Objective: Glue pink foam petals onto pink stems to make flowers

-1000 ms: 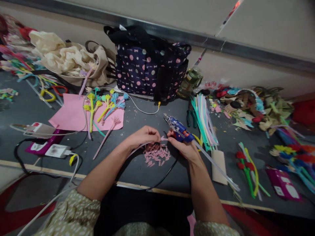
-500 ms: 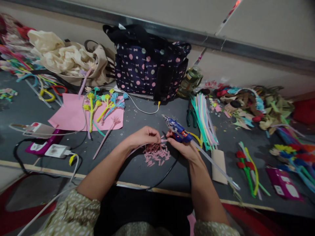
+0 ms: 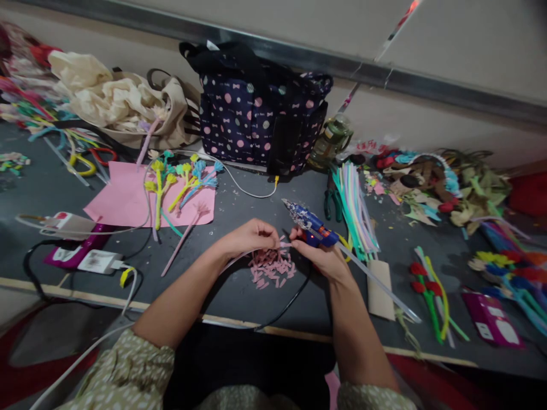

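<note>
Pinched in my left hand (image 3: pixel 255 236) is a thin pale pink stem (image 3: pixel 239 259), whose tip points toward my right hand. My right hand (image 3: pixel 318 254) is wrapped round a blue glue gun (image 3: pixel 314 226), its nozzle aimed up and left and a long clear glue stick (image 3: pixel 380 286) coming out of its back. The fingertips of both hands are close together above a pile of short pink pieces (image 3: pixel 273 269) on the dark table (image 3: pixel 256 304).
A pink sheet (image 3: pixel 119 199) with yellow and blue fuzzy flowers lies left. Behind stand a dotted navy bag (image 3: pixel 239 114) and a green bottle (image 3: pixel 331 139). Right are bundled pastel stems (image 3: pixel 354 208), pliers (image 3: pixel 332 202), and a cardboard tube (image 3: pixel 380 290).
The glue gun and its glue stick have shifted slightly to the right in my right hand. My left hand has barely moved.
</note>
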`<state>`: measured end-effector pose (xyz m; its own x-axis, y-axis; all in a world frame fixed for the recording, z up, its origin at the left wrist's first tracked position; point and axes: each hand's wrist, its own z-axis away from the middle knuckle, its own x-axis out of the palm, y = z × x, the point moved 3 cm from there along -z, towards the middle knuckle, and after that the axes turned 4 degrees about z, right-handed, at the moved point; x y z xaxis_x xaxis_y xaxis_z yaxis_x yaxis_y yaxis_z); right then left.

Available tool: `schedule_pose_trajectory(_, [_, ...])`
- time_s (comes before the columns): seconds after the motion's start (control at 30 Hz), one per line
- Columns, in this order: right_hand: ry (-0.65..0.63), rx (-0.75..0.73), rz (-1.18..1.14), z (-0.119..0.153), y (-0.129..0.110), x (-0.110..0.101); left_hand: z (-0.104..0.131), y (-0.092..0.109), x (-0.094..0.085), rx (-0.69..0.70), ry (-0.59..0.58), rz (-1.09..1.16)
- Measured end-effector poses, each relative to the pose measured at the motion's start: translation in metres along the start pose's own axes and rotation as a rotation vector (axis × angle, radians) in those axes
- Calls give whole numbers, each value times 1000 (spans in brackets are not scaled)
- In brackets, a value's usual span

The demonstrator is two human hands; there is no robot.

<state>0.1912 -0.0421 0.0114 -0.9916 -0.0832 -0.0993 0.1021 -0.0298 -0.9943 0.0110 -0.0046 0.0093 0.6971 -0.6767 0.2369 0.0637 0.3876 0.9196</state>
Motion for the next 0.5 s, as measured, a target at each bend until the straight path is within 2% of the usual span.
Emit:
schedule_pose_trajectory(0.27, [-18,9,-15,1,-1,0,0,-2,0,-15,-9,0])
schedule_pose_trajectory(0.5, [-66,-2,30,0,5,1,-1,-3,0,32,-10,17])
